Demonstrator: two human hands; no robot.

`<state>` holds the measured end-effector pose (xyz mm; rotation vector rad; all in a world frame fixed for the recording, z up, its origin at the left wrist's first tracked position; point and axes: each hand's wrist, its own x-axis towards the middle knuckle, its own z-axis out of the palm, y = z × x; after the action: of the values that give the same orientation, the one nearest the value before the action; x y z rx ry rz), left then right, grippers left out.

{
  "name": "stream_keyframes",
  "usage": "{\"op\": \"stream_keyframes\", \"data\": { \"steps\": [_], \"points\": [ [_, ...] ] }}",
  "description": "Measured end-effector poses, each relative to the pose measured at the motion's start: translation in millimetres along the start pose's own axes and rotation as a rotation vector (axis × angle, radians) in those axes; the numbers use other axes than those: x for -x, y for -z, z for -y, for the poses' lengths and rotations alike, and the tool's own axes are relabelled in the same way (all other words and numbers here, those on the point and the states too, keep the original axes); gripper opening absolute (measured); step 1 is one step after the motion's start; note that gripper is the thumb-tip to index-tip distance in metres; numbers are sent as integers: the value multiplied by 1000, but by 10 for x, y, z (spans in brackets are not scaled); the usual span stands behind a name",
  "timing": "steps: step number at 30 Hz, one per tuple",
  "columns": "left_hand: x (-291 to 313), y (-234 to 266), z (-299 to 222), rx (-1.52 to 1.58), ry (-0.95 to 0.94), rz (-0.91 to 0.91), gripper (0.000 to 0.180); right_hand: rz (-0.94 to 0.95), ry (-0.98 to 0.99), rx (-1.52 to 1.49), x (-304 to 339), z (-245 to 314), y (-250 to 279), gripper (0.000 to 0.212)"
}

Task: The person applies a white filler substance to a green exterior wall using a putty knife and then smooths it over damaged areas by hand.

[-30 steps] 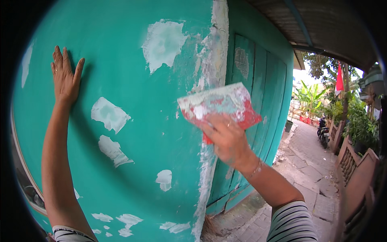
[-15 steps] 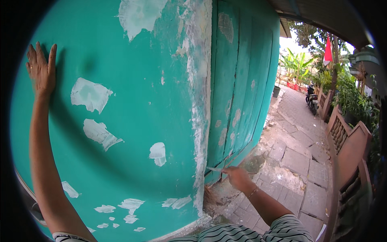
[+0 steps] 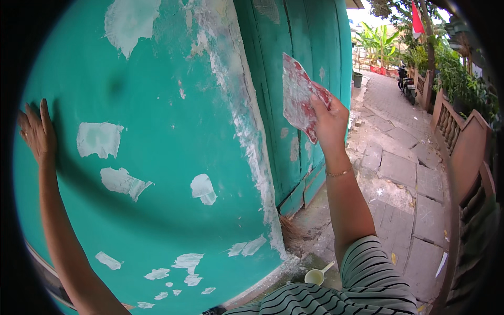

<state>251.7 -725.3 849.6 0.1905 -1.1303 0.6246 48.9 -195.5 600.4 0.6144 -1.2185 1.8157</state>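
Observation:
My left hand [image 3: 39, 134] lies flat against the green wall [image 3: 152, 152] at the far left, fingers stretched upward. In my right hand [image 3: 332, 123] is a thin, flat putty spreader [image 3: 298, 97], red and smeared with whitish filler. It is raised in front of the green wooden panels [image 3: 275, 110], its broad face toward me. Pale filler patches, among them a squarish patch [image 3: 100, 140] near my left hand, dot the wall. Rough whitish filler runs down the wall's corner [image 3: 239, 105], left of the spreader.
A pale long-handled dipper [image 3: 315, 276] stands on the ground below my right arm. Straw-like bristles [image 3: 294, 233] lie by the corner's foot. A paved path [image 3: 388, 163] runs along the right, bordered by a low baluster fence [image 3: 462, 152]. Farther off stands a motorbike [image 3: 407, 84].
My right hand has risen from low by the corner, turning the spreader from edge-on to face-on. The view has shifted, bringing the dipper into sight. My left hand stays on the wall.

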Motion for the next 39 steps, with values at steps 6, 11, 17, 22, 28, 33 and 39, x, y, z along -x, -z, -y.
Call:
{"op": "stream_keyframes", "data": {
  "steps": [6, 11, 17, 22, 28, 33, 39],
  "points": [
    [3, 48, 53, -105, 34, 76, 81, 91, -31, -59, -539, 152, -807, 24],
    [23, 84, 25, -79, 37, 106, 82, 341, -143, 92, -372, 131, -800, 23],
    [24, -1, 40, 71, 29, 100, 85, 483, -301, 63, -109, -2, -383, 20],
    [11, 23, -13, 83, 67, 107, 87, 656, -527, 274, 540, -497, 167, 21],
    [18, -11, 43, 72, 81, 144, 88, 628, -509, 538, 1287, -884, 858, 22],
    [63, 51, 93, 80, 67, 174, 88, 338, -286, 284, 396, -550, 317, 21],
    [14, 4, 92, 73, 87, 186, 87, 427, -389, -13, -408, -216, -548, 19]
  ]
}}
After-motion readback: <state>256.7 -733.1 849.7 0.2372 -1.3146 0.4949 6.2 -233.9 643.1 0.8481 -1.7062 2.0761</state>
